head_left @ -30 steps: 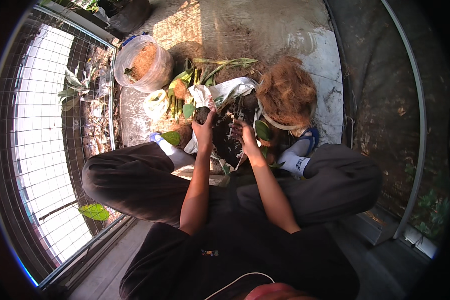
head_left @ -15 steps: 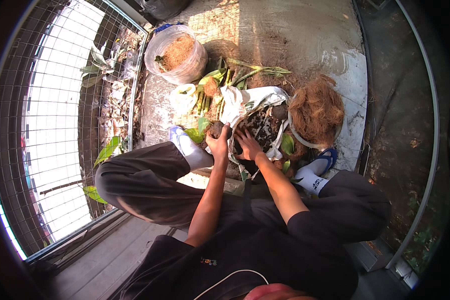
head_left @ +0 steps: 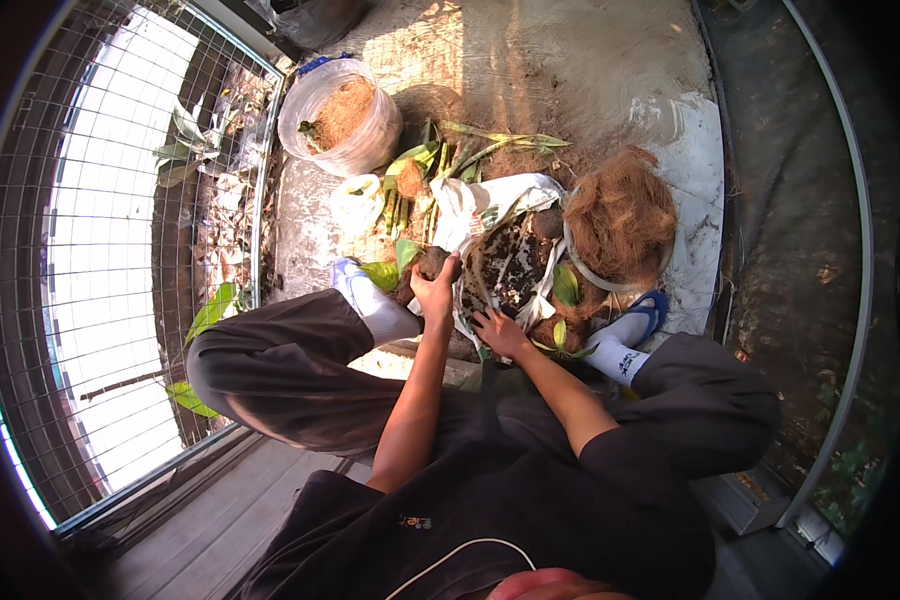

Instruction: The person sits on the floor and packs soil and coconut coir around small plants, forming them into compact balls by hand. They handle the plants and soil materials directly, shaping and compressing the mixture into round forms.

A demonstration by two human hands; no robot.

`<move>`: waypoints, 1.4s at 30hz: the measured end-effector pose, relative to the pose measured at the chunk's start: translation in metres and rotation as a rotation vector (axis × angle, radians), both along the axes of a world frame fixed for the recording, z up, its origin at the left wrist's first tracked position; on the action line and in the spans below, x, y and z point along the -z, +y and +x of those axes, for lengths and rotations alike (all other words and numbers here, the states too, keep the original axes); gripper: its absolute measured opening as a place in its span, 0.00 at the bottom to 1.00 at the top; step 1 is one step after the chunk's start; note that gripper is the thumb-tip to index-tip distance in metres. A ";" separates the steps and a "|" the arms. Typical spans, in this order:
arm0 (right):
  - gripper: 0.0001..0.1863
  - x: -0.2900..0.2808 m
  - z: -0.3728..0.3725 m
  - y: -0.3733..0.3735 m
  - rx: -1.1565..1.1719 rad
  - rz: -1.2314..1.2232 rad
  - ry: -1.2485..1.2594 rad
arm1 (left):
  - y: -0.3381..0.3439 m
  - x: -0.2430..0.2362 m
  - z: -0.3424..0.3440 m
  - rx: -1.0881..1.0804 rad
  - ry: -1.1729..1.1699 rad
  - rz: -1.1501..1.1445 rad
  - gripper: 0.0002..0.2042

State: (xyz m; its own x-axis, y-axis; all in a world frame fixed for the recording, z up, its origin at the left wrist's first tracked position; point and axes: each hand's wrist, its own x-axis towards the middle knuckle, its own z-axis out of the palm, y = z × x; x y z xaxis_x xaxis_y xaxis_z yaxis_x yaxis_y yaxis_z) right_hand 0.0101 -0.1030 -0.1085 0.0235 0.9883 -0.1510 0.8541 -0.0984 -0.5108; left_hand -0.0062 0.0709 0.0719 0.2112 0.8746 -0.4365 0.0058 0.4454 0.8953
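My left hand (head_left: 434, 294) grips a dark, roundish soil ball (head_left: 431, 262), beside which a green leaf (head_left: 407, 252) stands up. To its right lies a white plastic sack (head_left: 454, 222), spread open around dark loose soil (head_left: 508, 262). My right hand (head_left: 502, 332) rests with fingers apart at the sack's near edge, holding nothing that I can see. Another dark round ball (head_left: 547, 224) sits at the soil's far right. Near the right hand is a brown fibre-wrapped ball (head_left: 552, 333) with green leaves.
Brown coconut fibre (head_left: 622, 215) heaps over a round tub (head_left: 638, 284) at right. A translucent bucket (head_left: 375, 140) with fibre stands far left. Cut long leaves (head_left: 490, 150) lie beyond the sack, near a small white bag (head_left: 356, 203). Wire mesh (head_left: 120, 240) borders the left.
My right hand has drawn back from the soil to the sack's near edge. My left hand keeps its hold on the soil ball. The view has shifted slightly.
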 end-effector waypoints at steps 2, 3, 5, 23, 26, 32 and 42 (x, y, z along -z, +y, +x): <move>0.23 0.006 -0.002 0.006 0.029 -0.016 0.069 | 0.000 0.003 -0.001 0.044 0.026 -0.093 0.29; 0.27 0.007 -0.001 0.011 0.035 -0.154 0.068 | -0.001 0.005 -0.002 0.067 -0.006 -0.136 0.32; 0.31 0.005 0.007 0.017 0.339 -0.163 0.475 | 0.000 0.012 0.001 0.094 -0.146 -0.109 0.21; 0.08 -0.193 0.092 0.042 1.036 0.003 1.815 | 0.002 0.012 0.017 0.018 -0.880 -0.732 0.20; 0.10 -0.213 0.085 0.034 1.063 0.103 1.853 | 0.001 0.003 0.019 0.050 -1.066 -0.820 0.22; 0.11 -0.194 0.081 0.041 1.246 0.242 2.015 | -0.008 -0.011 0.022 0.139 -0.986 -0.822 0.31; 0.28 -0.163 0.077 0.049 1.249 0.508 2.088 | -0.012 -0.002 0.023 0.445 -0.837 -0.653 0.36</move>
